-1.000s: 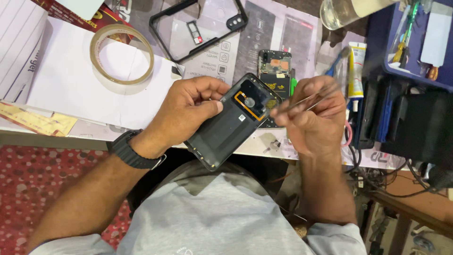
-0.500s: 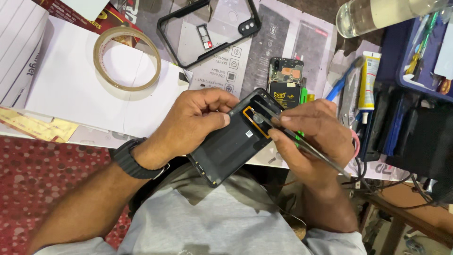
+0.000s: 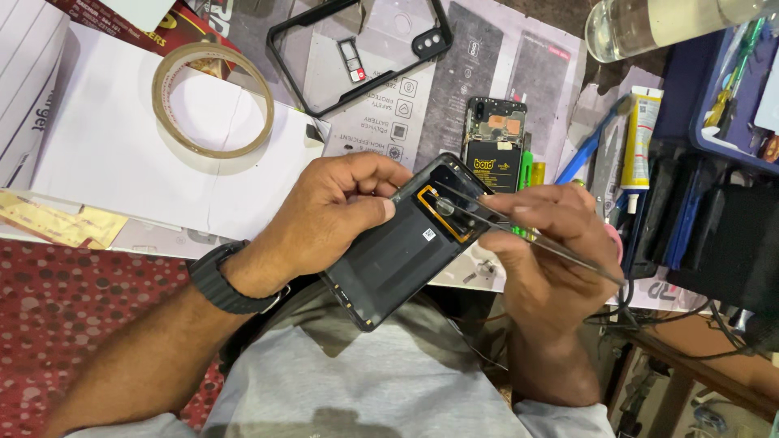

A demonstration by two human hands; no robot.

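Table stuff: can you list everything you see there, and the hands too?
phone back cover: one, black, held over the lap
tweezers: one, silver, tips on the cover's inside
tape roll: one, tan, on white paper
phone case: one, clear with black rim, top middle
opened phone: one, black and yellow, beyond the cover
glue tube: one, white, right side
bottle: one, clear, top right
wristwatch: one, black, left wrist
left hand: holds the cover
right hand: holds the tweezers

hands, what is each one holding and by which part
Left hand grips the phone back cover by its top edge; right hand pinches the tweezers mid-shaft.
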